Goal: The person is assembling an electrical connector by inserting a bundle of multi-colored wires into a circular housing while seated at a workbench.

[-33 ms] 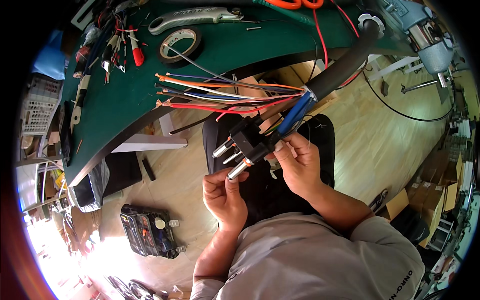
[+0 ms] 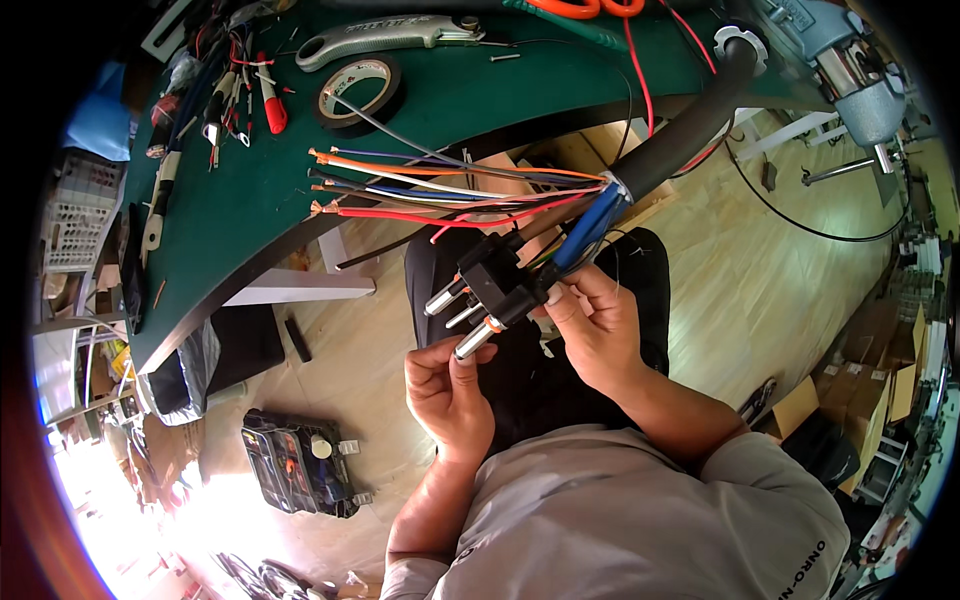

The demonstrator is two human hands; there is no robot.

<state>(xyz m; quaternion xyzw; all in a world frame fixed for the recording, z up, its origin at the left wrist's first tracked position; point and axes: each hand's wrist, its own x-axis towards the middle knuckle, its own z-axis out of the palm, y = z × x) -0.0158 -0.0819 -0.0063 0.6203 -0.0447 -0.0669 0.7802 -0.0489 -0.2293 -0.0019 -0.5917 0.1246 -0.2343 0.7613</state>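
Note:
A black connector block with several silver pins sits between my hands, above my lap. My left hand is closed, thumb and fingers pinching the tip of the lowest thick metal pin. On the other side, my right hand pinches the connector's rear end, where the blue wires enter; its fingertips are partly hidden behind. A thick black cable comes down from the upper right. From its cut end, loose coloured wires fan out leftward, several with bare copper tips.
On the green bench lie a grey utility knife, a roll of black tape, a red marker and wire offcuts. A blue-grey vise stands at the upper right. An organizer case and cardboard boxes are on the floor.

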